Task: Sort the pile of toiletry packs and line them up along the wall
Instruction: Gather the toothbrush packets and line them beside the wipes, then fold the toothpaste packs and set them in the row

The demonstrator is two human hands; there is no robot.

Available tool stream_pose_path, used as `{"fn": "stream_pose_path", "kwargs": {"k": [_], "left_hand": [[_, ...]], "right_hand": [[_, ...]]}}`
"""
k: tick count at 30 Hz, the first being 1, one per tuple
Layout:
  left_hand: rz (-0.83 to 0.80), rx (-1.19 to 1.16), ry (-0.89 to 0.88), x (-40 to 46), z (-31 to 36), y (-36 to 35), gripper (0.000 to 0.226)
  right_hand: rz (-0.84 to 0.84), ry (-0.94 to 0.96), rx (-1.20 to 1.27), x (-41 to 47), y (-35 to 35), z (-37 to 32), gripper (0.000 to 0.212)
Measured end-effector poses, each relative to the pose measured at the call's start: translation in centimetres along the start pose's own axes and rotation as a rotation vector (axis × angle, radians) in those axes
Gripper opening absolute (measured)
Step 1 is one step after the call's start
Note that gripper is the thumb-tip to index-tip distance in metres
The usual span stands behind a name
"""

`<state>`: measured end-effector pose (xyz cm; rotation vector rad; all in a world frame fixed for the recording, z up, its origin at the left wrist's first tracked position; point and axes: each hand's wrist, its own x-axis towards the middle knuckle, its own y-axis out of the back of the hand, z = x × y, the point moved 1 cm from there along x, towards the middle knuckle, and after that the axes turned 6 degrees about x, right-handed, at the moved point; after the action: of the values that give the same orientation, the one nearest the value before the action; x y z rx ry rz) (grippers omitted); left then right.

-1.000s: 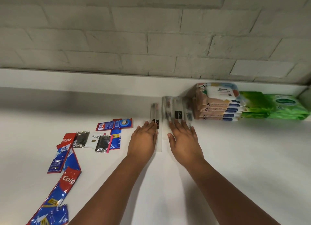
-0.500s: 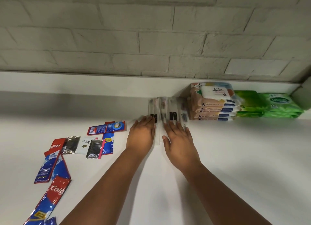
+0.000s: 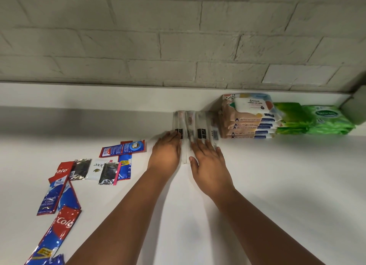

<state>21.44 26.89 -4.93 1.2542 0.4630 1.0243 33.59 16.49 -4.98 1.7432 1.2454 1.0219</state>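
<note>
Our left hand [image 3: 165, 154] and right hand [image 3: 208, 161] press flat, fingers straight, on the clear packs [image 3: 195, 126] at centre frame, squaring them to the wall [image 3: 178, 46] — next, we'd judge, the sachets [image 3: 95, 170] at lower left.

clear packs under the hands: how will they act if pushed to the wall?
Clear packs look thin and glossy, so they would likely slide easily on the white table. They overlap, so they may ride over each other. Both hands, left and right, press flat, suggesting floppiness.
</note>
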Motion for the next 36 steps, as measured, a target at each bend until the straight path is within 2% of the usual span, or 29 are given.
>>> {"fn": "stream_pose_path", "kwargs": {"k": [4, 9, 13, 18, 24, 28, 31, 36], "left_hand": [[0.015, -0.019, -0.002, -0.1, 0.0, 0.0, 0.039], [0.011, -0.055, -0.005, -0.2, -0.2, -0.2, 0.058], [0.031, -0.067, 0.007, -0.7, 0.3, 0.2, 0.054], [0.042, -0.012, -0.016, -1.1, 0.6, 0.4, 0.064], [0.072, -0.036, -0.007, -1.4, 0.9, 1.0, 0.047], [0.086, -0.048, 0.042, -3.1, 0.9, 1.4, 0.049], [0.09, -0.077, 0.054, -5.7, 1.2, 2.4, 0.052], [0.147, -0.111, 0.095, -10.8, -0.9, 4.2, 0.04]], "right_hand": [[0.001, 0.001, 0.007, -0.1, 0.1, -0.1, 0.053], [-0.008, -0.004, 0.008, -0.2, 0.3, -0.2, 0.052], [-0.005, -0.011, 0.012, -0.2, 0.4, -0.3, 0.053], [-0.007, -0.015, 0.015, -0.2, 0.4, -0.4, 0.053], [0.028, 0.004, 0.007, -0.2, 0.4, -0.3, 0.052], [0.064, 0.028, -0.042, -0.4, 0.7, -0.4, 0.052], [0.119, 0.115, -0.073, -1.3, 1.4, -0.9, 0.046], [0.103, 0.244, -0.04, -3.1, 0.9, -3.3, 0.041]]}}
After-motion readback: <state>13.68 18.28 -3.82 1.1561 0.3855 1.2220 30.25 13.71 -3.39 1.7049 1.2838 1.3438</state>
